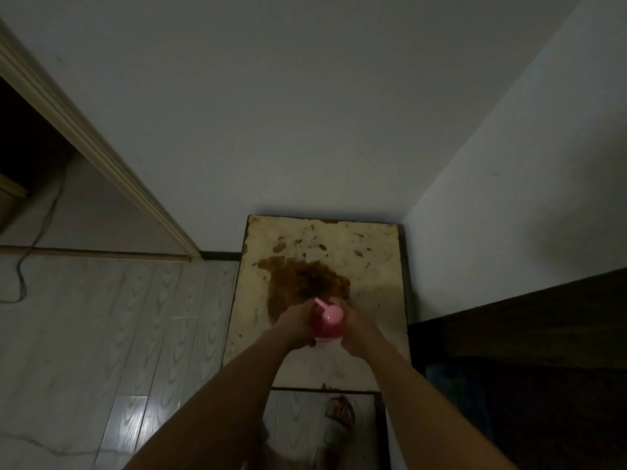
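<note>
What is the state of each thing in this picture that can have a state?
pink bottle: held between both hands over the board, its pink top on.
left hand: grips the bottle's left side.
right hand: grips the bottle's right side.
board: stained, with a brown spill on its middle.
cable: lies loose on the floor.

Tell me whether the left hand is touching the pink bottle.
Touching. The head view shows the left hand gripping the side of the pink bottle, no gap between them; the right hand holds the opposite side.

Worn tabletop (373,266) — brown stain (305,279)
</note>
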A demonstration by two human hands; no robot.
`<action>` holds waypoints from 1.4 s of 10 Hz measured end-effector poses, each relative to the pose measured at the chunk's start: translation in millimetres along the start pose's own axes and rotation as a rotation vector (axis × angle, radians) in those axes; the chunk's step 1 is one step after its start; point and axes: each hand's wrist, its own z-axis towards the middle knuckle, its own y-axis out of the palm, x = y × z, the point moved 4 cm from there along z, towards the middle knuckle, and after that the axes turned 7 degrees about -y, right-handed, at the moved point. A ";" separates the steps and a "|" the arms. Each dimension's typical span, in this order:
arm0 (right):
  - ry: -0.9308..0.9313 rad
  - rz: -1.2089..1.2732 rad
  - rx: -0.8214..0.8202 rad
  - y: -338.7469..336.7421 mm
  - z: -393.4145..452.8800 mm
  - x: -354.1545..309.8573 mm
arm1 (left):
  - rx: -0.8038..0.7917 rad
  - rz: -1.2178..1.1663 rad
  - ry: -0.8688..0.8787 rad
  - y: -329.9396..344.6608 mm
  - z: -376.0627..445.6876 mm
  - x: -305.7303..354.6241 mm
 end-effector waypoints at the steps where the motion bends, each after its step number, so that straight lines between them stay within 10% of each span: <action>1: -0.112 -0.236 0.004 13.6 10.6 24.1 | 0.068 -0.011 -0.022 10.0 6.6 -1.6; 8: -0.208 -0.164 0.088 -89.7 -6.1 -85.6 | 0.298 -0.221 0.230 -118.0 -56.2 51.0; 14: -0.539 0.649 0.219 -240.8 -74.1 -292.6 | 0.185 -0.780 0.521 -316.9 -187.1 142.5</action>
